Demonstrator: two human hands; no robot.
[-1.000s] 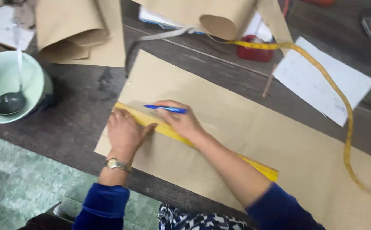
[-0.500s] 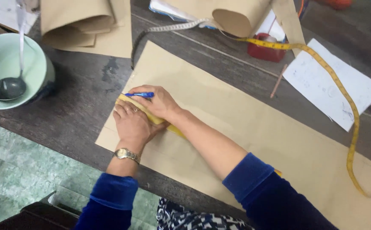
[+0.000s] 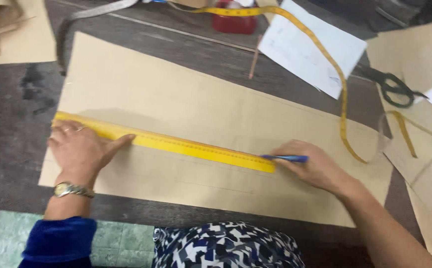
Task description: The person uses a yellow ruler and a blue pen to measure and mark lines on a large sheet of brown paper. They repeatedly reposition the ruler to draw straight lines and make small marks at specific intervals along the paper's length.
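A: So, where do I have the hands now?

B: My left hand (image 3: 79, 149) lies flat, with the fingers spread, on the left end of the yellow ruler (image 3: 164, 142). I think it presses there so the ruler does not slide on the brown paper (image 3: 216, 109). My right hand (image 3: 315, 166) is at the other end, lower right of the middle, and its fingers are pinched around a blue pen (image 3: 285, 158). The pen tip touches the paper just at the end of the ruler, along its edge.

A: And why is the ruler slanted?

B: It runs from middle left down toward the middle of the frame, across the big paper sheet. Below it I see a faint line, nearly parallel, so perhaps the ruler serves as a guide for another one.

A: What else is near?

B: A yellow measuring tape (image 3: 325, 59) curls from the top to the right side. Black scissors (image 3: 395, 89) lie at the upper right, well apart from both hands, beside a white sheet (image 3: 315, 47).
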